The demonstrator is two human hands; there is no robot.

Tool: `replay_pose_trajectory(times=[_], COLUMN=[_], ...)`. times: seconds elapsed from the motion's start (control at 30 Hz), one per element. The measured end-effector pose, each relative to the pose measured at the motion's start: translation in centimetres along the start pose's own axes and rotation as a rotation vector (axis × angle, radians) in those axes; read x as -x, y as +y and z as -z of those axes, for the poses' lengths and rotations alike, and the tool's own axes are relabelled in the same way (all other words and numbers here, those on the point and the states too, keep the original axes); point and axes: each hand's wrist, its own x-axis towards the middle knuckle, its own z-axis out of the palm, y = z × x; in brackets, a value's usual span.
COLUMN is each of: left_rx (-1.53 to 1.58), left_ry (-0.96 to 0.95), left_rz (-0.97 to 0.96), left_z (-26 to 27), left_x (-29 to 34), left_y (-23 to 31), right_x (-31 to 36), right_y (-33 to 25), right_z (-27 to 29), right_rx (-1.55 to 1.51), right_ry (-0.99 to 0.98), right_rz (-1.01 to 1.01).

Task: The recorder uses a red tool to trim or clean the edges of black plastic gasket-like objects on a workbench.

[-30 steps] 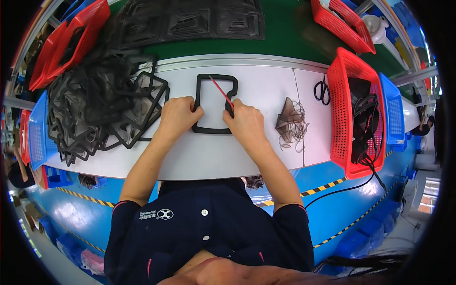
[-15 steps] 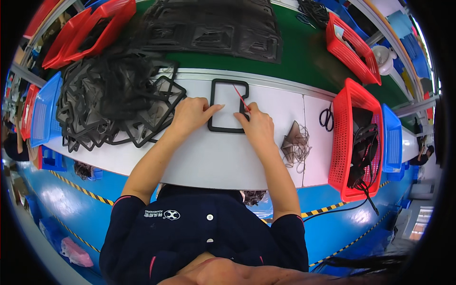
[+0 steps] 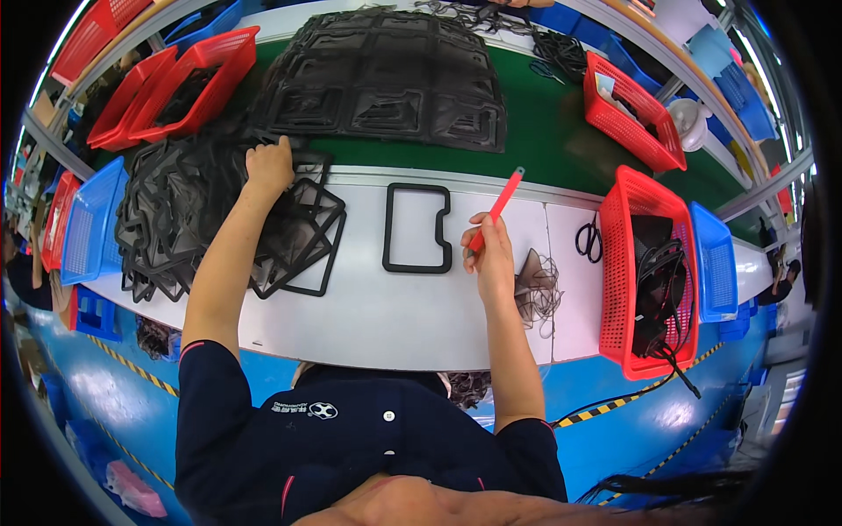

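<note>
My right hand (image 3: 493, 254) is closed around a slim red stick-like tool (image 3: 502, 203), its grey end pointing up and away. To the left of it, a black rectangular frame (image 3: 387, 230) with a notch in its right side lies flat on the white table, touched by neither hand. My left hand (image 3: 269, 168) reaches over the heap of black frames (image 3: 189, 215) at the left, near its far edge. Its fingers are curled, and whatever they grip is hidden. Dark thin sheet sits inside several frames of the heap.
A scrap of dark film with tangled strands (image 3: 537, 287) lies right of my right hand. Black-handled scissors (image 3: 589, 241) rest beside a red basket (image 3: 617, 289) of black parts and cables. Black moulded sheets (image 3: 386, 74) cover part of the green surface (image 3: 548, 131) beyond.
My left hand has left the single frame and moved left and away, over the heap. My right hand has lifted off the frame and drawn right, the red tool now turned outward.
</note>
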Motion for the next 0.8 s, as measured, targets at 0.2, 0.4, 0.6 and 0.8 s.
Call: replay_pose_trajectory(times=[0.2, 0.4, 0.6, 0.8], left_rx=[1.06, 1.787, 1.974, 1.965], left_ry=[0.009, -0.2, -0.248, -0.229], left_rz=[0.018, 0.056, 0.073, 0.122], left_z=[3.0, 11.2, 9.7, 9.8], left_x=[3.3, 11.8, 17.5, 18.8], left_y=[-0.4, 3.8, 5.5, 6.2], right_x=[1.4, 3.5, 4.1, 5.0], right_y=[0.4, -2.0, 0.0, 1.1], right_z=[-1.4, -6.3, -10.0, -10.1], right_rx=[-0.186, -0.314, -0.333, -0.352], right_ry=[-0.099, -0.315, -0.396, -0.404], right_rz=[-0.011, 0.005, 0.111, 0.152])
